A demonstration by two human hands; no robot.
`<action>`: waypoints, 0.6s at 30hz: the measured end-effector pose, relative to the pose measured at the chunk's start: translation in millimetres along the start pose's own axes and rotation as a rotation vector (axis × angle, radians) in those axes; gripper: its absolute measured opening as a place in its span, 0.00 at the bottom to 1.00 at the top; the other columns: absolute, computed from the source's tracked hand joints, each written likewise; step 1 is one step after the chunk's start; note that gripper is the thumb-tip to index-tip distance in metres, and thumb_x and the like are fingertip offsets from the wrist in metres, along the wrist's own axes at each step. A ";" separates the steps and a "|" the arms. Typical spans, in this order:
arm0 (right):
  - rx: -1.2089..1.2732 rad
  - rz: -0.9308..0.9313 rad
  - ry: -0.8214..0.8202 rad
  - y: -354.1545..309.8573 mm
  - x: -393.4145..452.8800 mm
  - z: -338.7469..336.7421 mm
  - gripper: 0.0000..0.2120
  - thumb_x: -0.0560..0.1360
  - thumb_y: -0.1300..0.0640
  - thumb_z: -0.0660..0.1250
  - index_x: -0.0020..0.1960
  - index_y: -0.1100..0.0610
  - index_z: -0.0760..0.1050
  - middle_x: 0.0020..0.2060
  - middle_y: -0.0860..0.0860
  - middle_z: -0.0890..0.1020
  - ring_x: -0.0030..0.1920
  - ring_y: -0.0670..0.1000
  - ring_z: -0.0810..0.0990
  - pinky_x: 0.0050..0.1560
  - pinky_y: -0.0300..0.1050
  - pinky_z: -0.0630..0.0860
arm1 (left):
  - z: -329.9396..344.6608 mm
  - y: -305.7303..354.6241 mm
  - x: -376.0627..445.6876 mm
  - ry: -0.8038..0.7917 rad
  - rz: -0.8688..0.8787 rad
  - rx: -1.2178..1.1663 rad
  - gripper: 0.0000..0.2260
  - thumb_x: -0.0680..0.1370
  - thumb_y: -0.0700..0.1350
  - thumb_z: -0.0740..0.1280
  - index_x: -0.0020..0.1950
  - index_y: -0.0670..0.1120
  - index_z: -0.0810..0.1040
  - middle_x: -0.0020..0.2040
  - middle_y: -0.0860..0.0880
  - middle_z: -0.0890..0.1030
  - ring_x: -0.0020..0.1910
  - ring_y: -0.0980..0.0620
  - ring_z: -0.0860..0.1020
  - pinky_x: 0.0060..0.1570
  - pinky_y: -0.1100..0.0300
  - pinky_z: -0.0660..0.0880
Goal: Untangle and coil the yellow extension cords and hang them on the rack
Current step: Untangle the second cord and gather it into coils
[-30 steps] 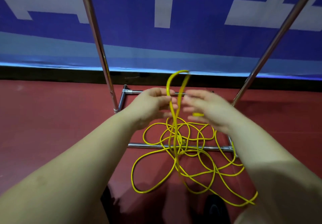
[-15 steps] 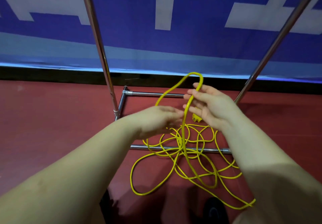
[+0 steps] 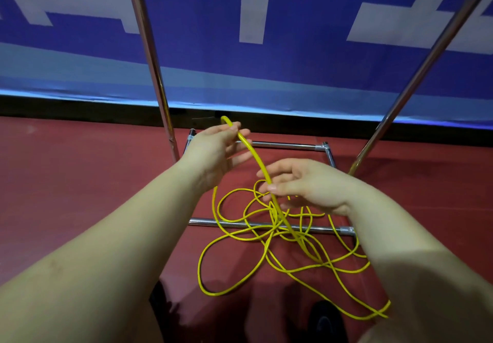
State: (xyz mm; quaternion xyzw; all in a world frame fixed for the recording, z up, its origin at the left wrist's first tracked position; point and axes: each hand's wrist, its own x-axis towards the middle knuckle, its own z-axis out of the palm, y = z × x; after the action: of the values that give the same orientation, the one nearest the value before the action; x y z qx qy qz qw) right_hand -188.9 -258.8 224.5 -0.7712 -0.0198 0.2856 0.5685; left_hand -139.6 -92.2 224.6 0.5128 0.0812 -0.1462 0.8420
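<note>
Left hand (image 3: 213, 153) pinching yellow cord (image 3: 256, 160), right hand (image 3: 306, 185) loosely curled round it, tangle below

Red floor (image 3: 80, 196) underfoot. Behind it, a dark baseboard strip (image 3: 80, 105), then a blue banner (image 3: 213, 49) with large pale block shapes and a lighter band along its lower edge. Dark shoe (image 3: 324, 321) at bottom edge.
</note>
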 end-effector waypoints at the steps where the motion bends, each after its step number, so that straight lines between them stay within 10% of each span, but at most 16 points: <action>1: 0.001 -0.031 0.036 -1.2 -0.2 -0.4 0.09 0.76 0.63 0.65 0.53 0.51 0.75 0.45 0.49 0.83 0.45 0.44 0.83 0.40 0.37 0.77 | -0.5 0.6 0.8 0.003 0.001 -0.018 0.06 0.81 0.38 0.58 0.49 0.44 0.74 0.41 0.48 0.80 0.30 0.57 0.80 0.33 0.61 0.80; 5: 0.204 -0.136 0.226 -6.2 2.1 -5.9 0.09 0.77 0.65 0.62 0.50 0.51 0.74 0.41 0.48 0.82 0.38 0.41 0.83 0.36 0.38 0.79 | 2.3 -8.2 -0.7 -0.168 -0.098 0.147 0.07 0.82 0.41 0.57 0.51 0.46 0.74 0.48 0.46 0.81 0.45 0.51 0.81 0.48 0.55 0.77; 11: 0.780 -0.213 0.421 -13.4 7.9 -17.5 0.08 0.78 0.65 0.59 0.47 0.56 0.74 0.36 0.48 0.81 0.36 0.42 0.83 0.35 0.39 0.81 | 9.5 -30.3 -16.6 -0.541 -0.241 0.585 0.07 0.81 0.39 0.58 0.52 0.45 0.76 0.47 0.48 0.81 0.47 0.54 0.78 0.47 0.64 0.76; 18: 0.167 -0.075 0.291 1.4 9.0 -12.0 0.17 0.75 0.57 0.66 0.63 0.54 0.71 0.48 0.48 0.81 0.51 0.47 0.79 0.48 0.42 0.76 | 7.2 -14.8 -6.6 -0.205 -0.045 0.284 0.08 0.81 0.37 0.58 0.47 0.45 0.75 0.39 0.48 0.79 0.33 0.58 0.80 0.36 0.61 0.79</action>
State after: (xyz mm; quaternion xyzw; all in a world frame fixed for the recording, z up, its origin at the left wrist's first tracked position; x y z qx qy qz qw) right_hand -176.2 -266.5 221.8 -0.7532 0.0577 0.1504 0.6377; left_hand -150.8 -103.9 217.4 0.6071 -0.0151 -0.2264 0.7615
